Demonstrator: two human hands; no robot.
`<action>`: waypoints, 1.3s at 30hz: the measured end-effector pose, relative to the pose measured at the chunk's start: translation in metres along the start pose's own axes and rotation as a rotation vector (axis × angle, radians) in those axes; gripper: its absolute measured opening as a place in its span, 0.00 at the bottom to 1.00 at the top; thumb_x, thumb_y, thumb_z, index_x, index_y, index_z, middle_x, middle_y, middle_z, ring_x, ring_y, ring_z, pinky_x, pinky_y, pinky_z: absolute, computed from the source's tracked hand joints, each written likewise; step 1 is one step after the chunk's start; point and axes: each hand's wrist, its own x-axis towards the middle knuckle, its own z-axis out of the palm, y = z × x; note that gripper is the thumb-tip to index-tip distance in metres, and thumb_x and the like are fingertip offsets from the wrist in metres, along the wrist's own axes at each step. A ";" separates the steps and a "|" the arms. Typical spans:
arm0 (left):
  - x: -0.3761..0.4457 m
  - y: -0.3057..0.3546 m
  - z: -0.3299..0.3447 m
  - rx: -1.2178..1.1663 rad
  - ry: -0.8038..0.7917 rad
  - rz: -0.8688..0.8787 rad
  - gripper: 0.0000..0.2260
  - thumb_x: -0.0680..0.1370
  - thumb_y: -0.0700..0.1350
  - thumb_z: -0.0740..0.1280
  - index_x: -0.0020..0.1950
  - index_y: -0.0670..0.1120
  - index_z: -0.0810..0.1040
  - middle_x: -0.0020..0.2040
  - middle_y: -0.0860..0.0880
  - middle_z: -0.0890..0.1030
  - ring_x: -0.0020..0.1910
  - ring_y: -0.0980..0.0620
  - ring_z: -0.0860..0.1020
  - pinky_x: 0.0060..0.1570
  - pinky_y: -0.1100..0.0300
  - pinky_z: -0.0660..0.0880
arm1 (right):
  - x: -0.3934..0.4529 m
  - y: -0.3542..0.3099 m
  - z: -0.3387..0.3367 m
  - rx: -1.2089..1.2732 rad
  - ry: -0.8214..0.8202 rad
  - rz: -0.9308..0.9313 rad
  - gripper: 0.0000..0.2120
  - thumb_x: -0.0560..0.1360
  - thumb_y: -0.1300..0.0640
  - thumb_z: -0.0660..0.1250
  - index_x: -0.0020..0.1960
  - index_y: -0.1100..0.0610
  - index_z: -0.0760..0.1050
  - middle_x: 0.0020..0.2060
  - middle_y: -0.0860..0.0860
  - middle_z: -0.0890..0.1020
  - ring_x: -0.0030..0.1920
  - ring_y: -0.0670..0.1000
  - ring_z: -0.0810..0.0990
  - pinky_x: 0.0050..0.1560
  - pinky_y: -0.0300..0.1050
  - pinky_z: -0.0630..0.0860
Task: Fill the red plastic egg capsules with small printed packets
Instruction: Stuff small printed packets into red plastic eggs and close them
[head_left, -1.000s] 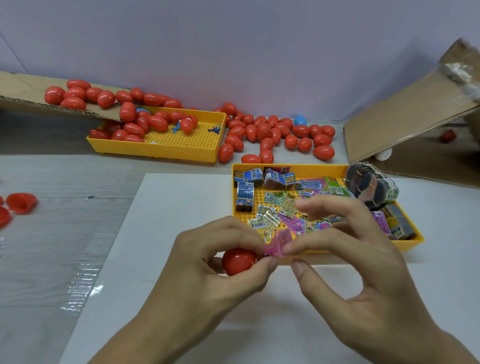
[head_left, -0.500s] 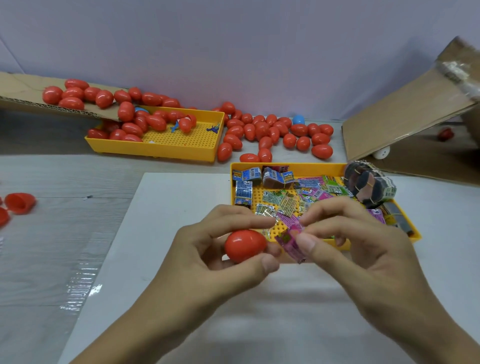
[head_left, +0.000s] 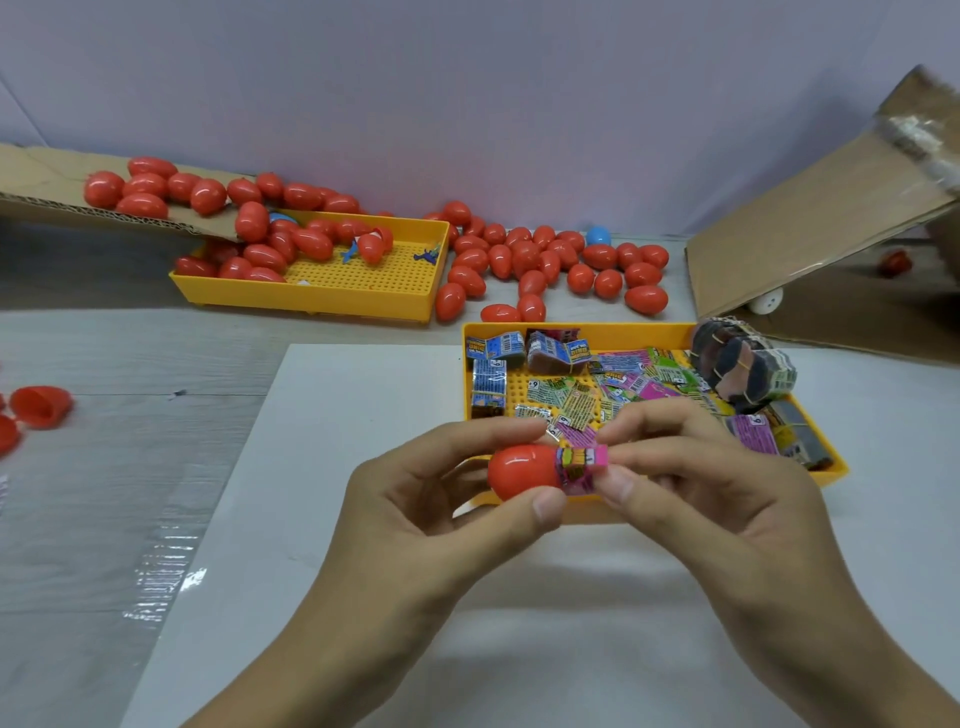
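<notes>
Left hand grips a red egg capsule half — right hand pinches a pink printed packet just beside it, at its mouth.

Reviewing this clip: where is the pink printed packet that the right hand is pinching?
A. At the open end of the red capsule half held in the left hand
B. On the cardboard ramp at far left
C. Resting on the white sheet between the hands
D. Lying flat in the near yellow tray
A: the right hand pinches the pink packet against the open end of the red capsule half gripped by the left hand, above the table.
</notes>
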 end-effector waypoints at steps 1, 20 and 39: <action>0.000 -0.001 0.000 0.013 -0.014 0.001 0.17 0.65 0.44 0.78 0.54 0.52 0.86 0.53 0.46 0.86 0.52 0.49 0.85 0.48 0.61 0.80 | 0.000 0.000 0.001 0.016 -0.006 0.007 0.07 0.67 0.47 0.71 0.41 0.46 0.85 0.47 0.46 0.82 0.50 0.50 0.79 0.44 0.57 0.74; -0.005 -0.011 0.004 0.227 -0.015 0.202 0.16 0.70 0.43 0.74 0.57 0.51 0.85 0.53 0.48 0.82 0.54 0.43 0.82 0.48 0.59 0.82 | -0.001 0.000 0.000 0.042 -0.050 0.064 0.10 0.67 0.41 0.72 0.39 0.46 0.86 0.48 0.46 0.81 0.49 0.59 0.76 0.50 0.65 0.77; -0.007 -0.012 0.007 0.278 0.039 0.252 0.17 0.70 0.46 0.74 0.58 0.56 0.84 0.53 0.51 0.79 0.50 0.50 0.83 0.48 0.59 0.82 | 0.001 -0.001 0.002 0.075 -0.023 0.095 0.08 0.65 0.44 0.73 0.36 0.48 0.85 0.43 0.48 0.83 0.45 0.51 0.82 0.45 0.53 0.82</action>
